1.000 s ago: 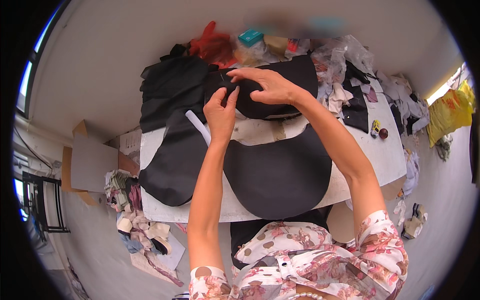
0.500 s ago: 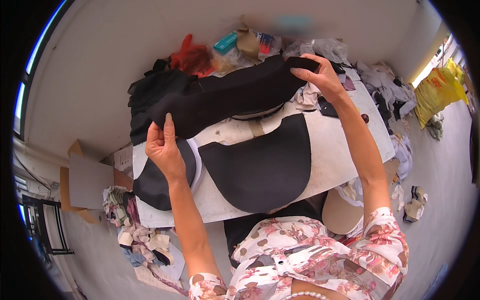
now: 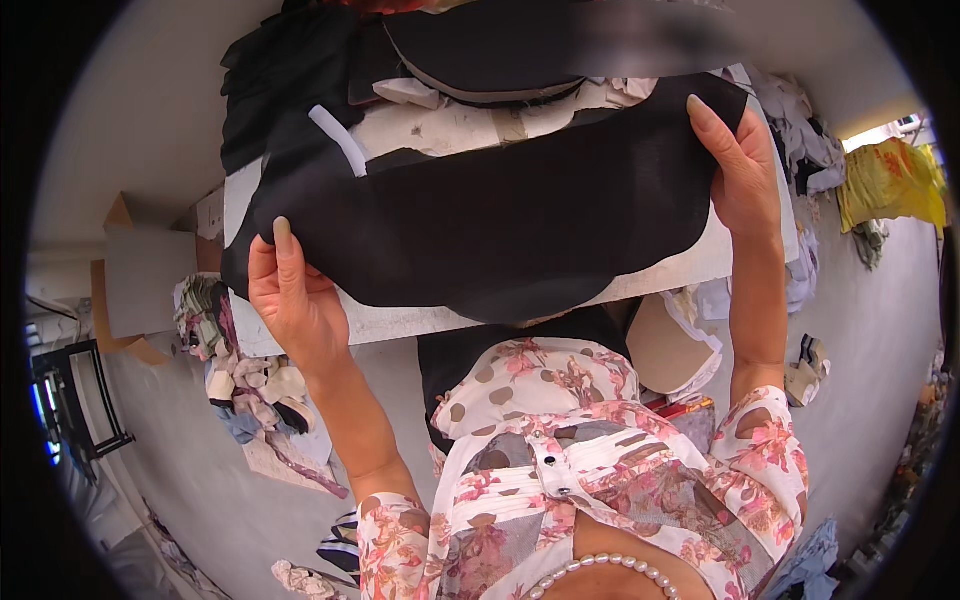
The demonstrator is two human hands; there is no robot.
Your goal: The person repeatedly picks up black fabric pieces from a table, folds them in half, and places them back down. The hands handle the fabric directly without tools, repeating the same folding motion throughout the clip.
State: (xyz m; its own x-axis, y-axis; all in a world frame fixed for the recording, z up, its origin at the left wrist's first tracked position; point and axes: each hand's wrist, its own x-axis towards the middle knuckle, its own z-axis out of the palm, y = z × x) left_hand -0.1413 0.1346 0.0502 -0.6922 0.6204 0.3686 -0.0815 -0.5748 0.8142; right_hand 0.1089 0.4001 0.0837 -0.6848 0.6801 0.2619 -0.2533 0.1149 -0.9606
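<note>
A wide piece of black fabric (image 3: pixel 520 200) is stretched between my two hands above the white table. My left hand (image 3: pixel 300 300) pinches its left end, thumb on top and fingers beneath. At the right end, my right hand (image 3: pixel 745 175) grips the upper corner the same way. The fabric hides most of a curved black panel lying on the table; its rounded edge (image 3: pixel 520 308) seems to show below, though black merges with black. A short white strip (image 3: pixel 340 142) shows by the fabric's upper left edge.
Behind the fabric lies a black curved piece with a pale edge (image 3: pixel 480 45). Dark crumpled cloth (image 3: pixel 285 90) covers the table's far left. Fabric scraps (image 3: pixel 260 390) and a cardboard box (image 3: pixel 150 280) are at the left, a yellow bag (image 3: pixel 890 185) at the right.
Both hands have drawn the black fabric nearer and spread it wider and flatter, now over the curved panel. The view has tilted down toward my body.
</note>
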